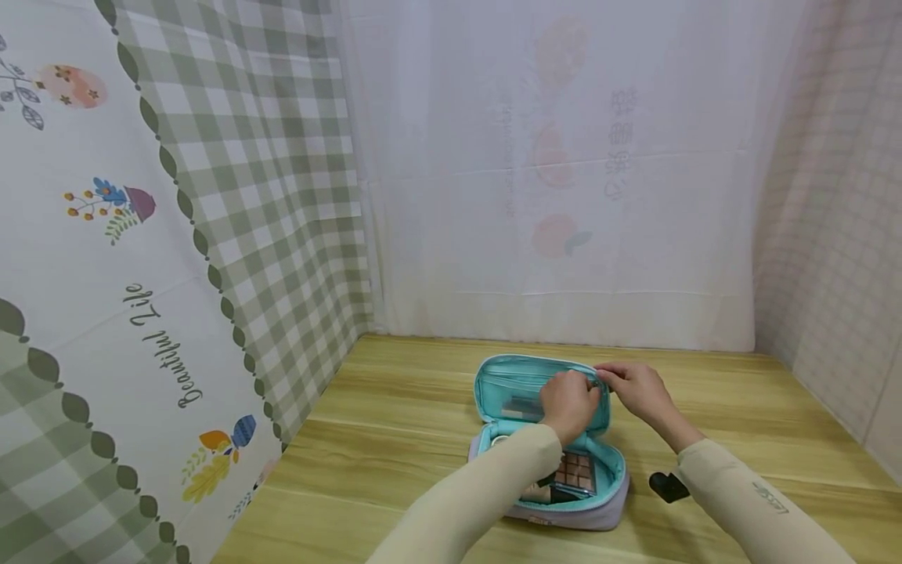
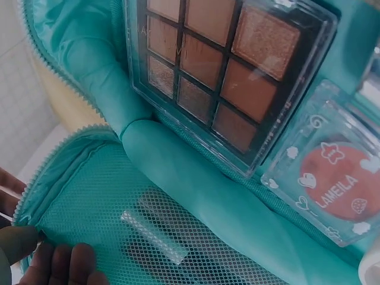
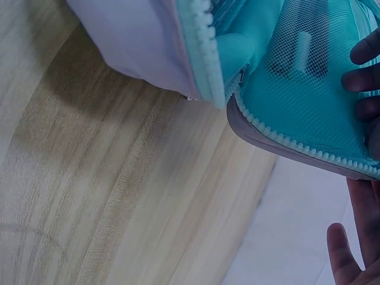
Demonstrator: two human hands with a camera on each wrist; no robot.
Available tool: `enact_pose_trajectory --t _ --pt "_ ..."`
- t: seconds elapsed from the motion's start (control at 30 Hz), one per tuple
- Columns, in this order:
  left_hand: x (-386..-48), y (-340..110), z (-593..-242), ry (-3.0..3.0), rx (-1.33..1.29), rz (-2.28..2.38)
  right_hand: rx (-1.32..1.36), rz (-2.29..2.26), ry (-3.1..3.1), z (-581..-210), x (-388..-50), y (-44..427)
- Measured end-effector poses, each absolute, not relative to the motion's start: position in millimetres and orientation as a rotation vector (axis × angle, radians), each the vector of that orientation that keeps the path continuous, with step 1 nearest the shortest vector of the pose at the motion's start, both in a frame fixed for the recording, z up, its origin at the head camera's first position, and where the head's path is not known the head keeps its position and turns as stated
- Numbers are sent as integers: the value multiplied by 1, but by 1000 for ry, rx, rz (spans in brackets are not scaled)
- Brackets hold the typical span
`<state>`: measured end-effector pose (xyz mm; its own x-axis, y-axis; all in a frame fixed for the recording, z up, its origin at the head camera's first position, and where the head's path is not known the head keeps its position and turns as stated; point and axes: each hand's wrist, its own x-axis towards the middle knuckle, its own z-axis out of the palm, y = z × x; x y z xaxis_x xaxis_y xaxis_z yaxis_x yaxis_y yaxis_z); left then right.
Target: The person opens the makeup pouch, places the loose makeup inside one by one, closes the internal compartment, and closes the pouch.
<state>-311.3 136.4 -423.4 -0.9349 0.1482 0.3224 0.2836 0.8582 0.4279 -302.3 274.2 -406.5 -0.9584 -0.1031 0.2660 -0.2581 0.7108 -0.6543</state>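
A lilac cosmetic bag [image 1: 595, 517] with a teal lining stands on the table, its lid [image 1: 486, 384] raised. My left hand [image 1: 569, 403] is at the right end of the lid's mesh pocket [image 2: 89, 190]; thumb and curled fingers pinch what looks like a small zipper pull. The right hand [image 1: 637, 389] grips the lid's upper right corner from outside. Behind the mesh lies a slim clear-ended item [image 2: 155, 237]. An eyeshadow palette [image 2: 208, 77] and a clear compact with a pink pan, a blush [image 2: 338, 178], are in the bag's main compartment.
A small black object [image 1: 668, 487] lies on the wooden table [image 1: 409, 439], right of the bag and beside the right sleeve. A green checked cloth [image 1: 282, 157] hangs on the left, a white curtain [image 1: 451, 235] at the back.
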Motion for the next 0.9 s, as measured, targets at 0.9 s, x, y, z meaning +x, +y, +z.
enact_pose_trajectory --t 0.9 --pt "-310 129 -432 -2680 -435 -859 315 1058 -2712 -411 -302 277"
